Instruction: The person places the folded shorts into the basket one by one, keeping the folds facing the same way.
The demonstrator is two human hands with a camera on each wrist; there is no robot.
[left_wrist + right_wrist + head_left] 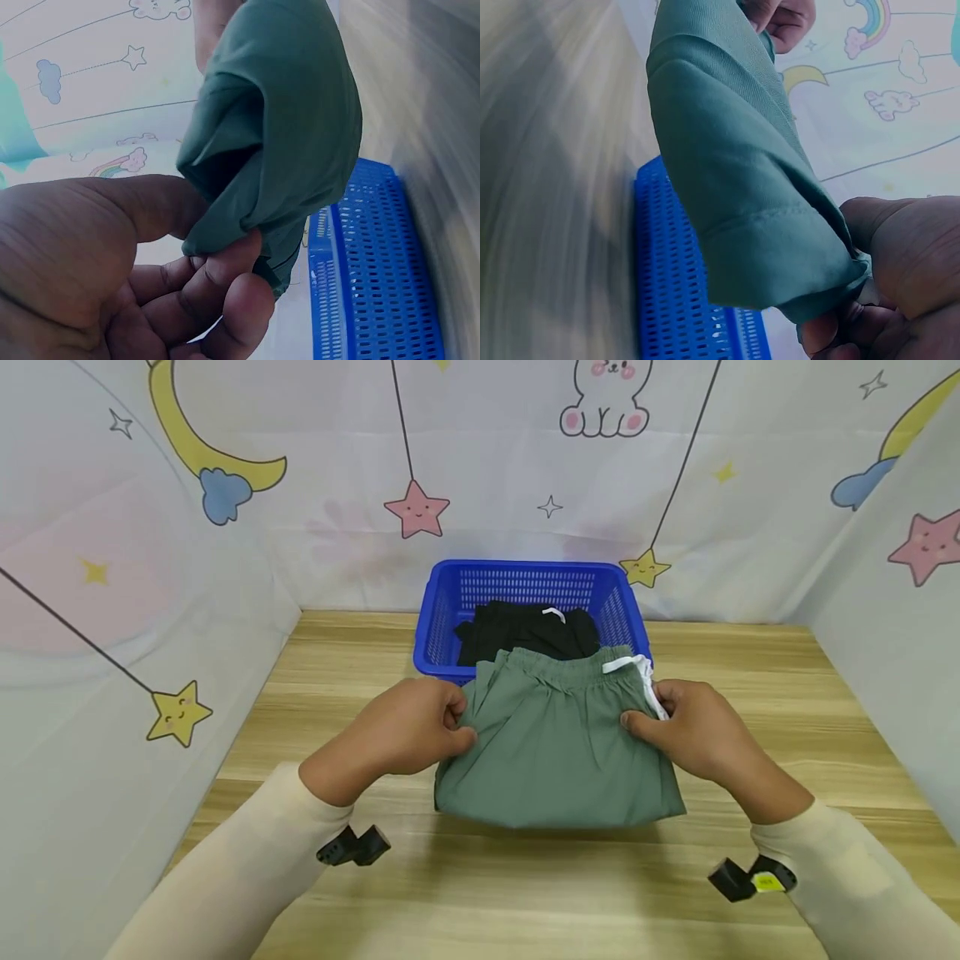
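Between my two hands hangs a folded pair of green shorts [555,752], with a gathered elastic waistband along the top and a white drawstring [647,681] at its right end. My left hand [420,727] pinches the left side between thumb and fingers; in the left wrist view the folded cloth [292,112] bulges open above the thumb. The right side is gripped by my right hand [690,722], thumb on the front face near the drawstring. Just behind the shorts stands a blue plastic basket [637,627], its front rim partly hidden by them. Folded black clothing [525,631] with a white drawstring lies inside.
The basket sits on a wood-grain table [345,652] near its back edge. White cloth walls [495,468] printed with stars, moons and a bear close in the back and both sides. A small black camera is strapped at each wrist.
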